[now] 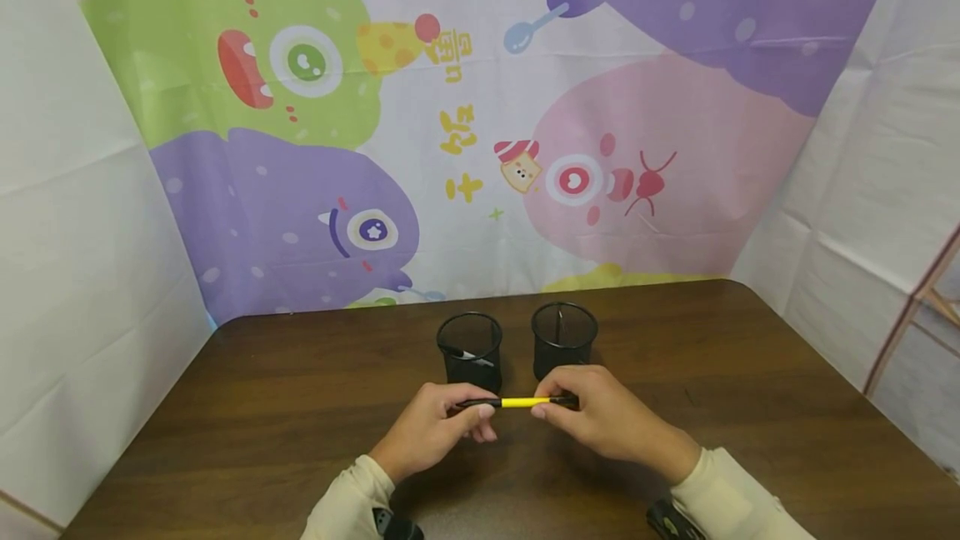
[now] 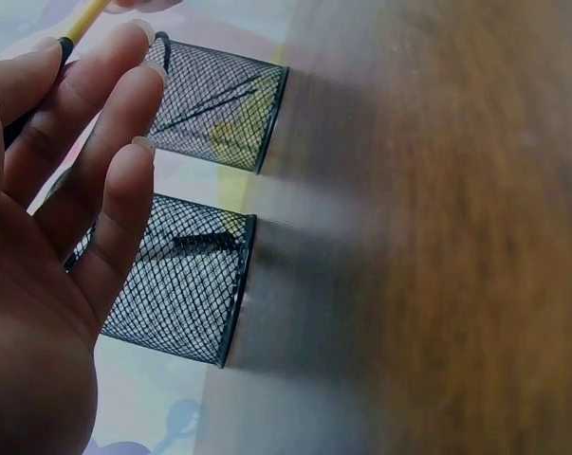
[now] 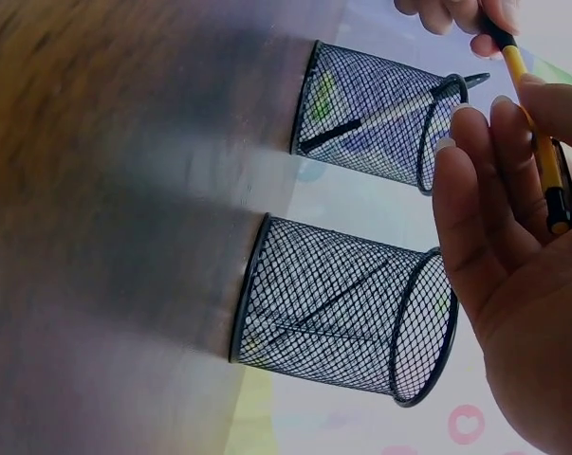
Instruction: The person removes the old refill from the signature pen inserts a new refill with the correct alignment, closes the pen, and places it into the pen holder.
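Note:
Between both hands a yellow and black pen [image 1: 519, 402] lies level, in front of two black mesh pen holders. My left hand [image 1: 435, 427] pinches its black left end between thumb and fingers. The right hand [image 1: 611, 415] grips the other end, where a black clip shows in the right wrist view. Inside the left pen holder [image 1: 472, 373] leans a white pen with black ends [image 3: 399, 109]. A few thin sticks, of a kind I cannot tell, slant in the right pen holder [image 3: 333, 313].
The holders stand side by side on a brown wooden table [image 1: 300, 407], just beyond the hands. Behind the table hangs a cloth [image 1: 465, 257] printed with cartoon monsters. White cloth [image 1: 90, 232] encloses the left side, with more at the right.

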The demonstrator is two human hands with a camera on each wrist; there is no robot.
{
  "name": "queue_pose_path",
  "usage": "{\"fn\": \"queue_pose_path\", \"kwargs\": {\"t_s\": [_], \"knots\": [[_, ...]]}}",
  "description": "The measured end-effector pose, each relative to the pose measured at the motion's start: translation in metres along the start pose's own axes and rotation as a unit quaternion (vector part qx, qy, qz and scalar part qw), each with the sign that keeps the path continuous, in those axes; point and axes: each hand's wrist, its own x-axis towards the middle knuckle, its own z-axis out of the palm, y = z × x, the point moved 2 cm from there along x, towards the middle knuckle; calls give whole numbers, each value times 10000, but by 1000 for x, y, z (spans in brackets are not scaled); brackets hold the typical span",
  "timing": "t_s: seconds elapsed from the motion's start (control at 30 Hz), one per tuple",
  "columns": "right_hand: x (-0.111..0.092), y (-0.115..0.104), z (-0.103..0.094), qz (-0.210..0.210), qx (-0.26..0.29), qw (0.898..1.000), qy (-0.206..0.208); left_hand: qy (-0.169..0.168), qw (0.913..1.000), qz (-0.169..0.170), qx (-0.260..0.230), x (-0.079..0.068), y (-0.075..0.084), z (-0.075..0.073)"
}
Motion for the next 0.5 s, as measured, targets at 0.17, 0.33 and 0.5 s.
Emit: {"fn": "queue_pose_path", "kwargs": {"t_s": [0.17,0.33,0.5], "knots": [[1,-1,1,28,26,10000,-14,80,9998,-103,135,0,2,0],[1,-1,2,-3,43,10000,6,123,9997,-73,212,-3,24,-1],[0,-1,2,-10,47,10000,42,117,9997,-80,187,-3,37,0]]}}
